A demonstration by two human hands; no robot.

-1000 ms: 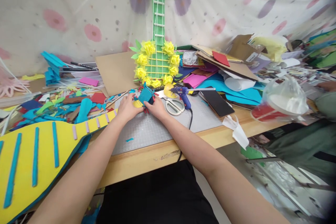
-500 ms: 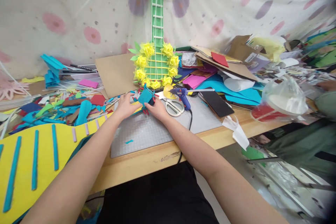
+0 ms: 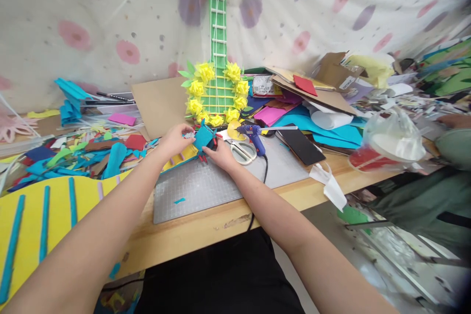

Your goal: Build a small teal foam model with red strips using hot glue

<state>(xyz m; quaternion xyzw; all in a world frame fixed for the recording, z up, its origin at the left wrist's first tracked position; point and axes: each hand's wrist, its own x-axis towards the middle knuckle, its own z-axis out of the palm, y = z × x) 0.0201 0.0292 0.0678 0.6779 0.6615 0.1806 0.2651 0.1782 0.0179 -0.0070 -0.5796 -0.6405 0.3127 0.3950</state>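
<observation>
A craft workshop or similar making space, shown by a long, pale wooden bench (image 3: pixel 198 233) crowded with supplies. A grey gridded cutting mat (image 3: pixel 195 191), scissors with white looped handles (image 3: pixel 241 149) and a blue glue gun (image 3: pixel 254 135) sit mid-bench. A heap of small multicoloured scraps (image 3: pixel 91 149) lies left; stacked coloured sheets and brown cardboard (image 3: pixel 312 96) rise right. Two handmade guitar shapes appear: one green with yellow flowers (image 3: pixel 223 93), one yellow with blue strips (image 3: pixel 29 235).
</observation>
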